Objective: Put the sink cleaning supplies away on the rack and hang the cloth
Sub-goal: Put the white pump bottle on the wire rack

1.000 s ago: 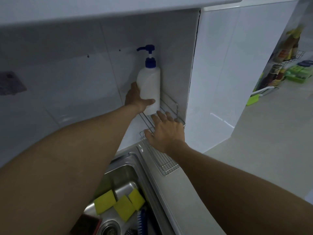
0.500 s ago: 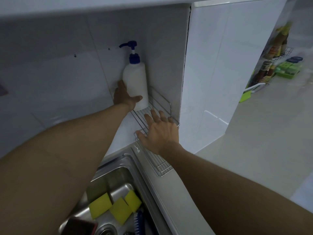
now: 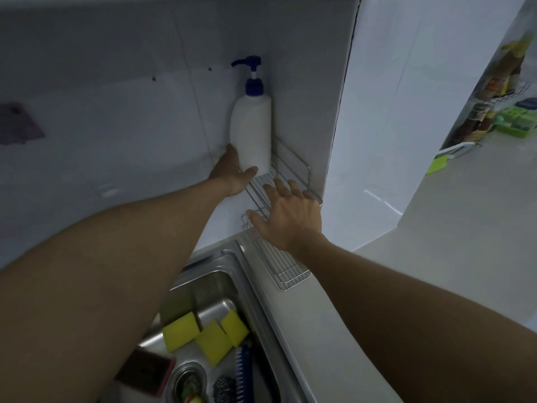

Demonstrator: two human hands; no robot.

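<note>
While the left hand (image 3: 232, 175) wraps the base of the single white pump bottle (image 3: 252, 135), thumb across the front and fingers hidden behind it, the bottle stands upright on the upper shelf of the wire rack (image 3: 293, 170), in the tiled corner. Grip: closed around the bottle's lower part. The bottle has a blue pump head, spout pointing left.

Right hand (image 3: 287, 216): spread flat, fingers apart, palm down, holding nothing. It lies over the front edge of the upper shelf; thumb near the lower shelf's corner. Whether the palm presses the wire or hovers just above it, cannot tell.

Rack: one, two tiers visible, the lower tier jutting out over the counter (image 3: 334, 330) beside the sink (image 3: 220, 286).

Count in the sink:
- yellow sponges (image 3: 209, 333): 3, lying side by side, touching.
- blue brush (image 3: 242, 370): 1, along the right wall of the basin.
- steel scourer (image 3: 225, 386): 1, just left of the brush, beside the drain (image 3: 189, 382).
- dark reddish pad (image 3: 145, 370): 1, at the basin's left, partly under the left forearm.

One purple cloth (image 3: 17, 123) hangs against the wall tiles at far left, well apart from the rack. Blurred; attachment not discernible.

Far right: a second rack of bottles (image 3: 494, 91) and green containers (image 3: 517, 122), out of focus.
</note>
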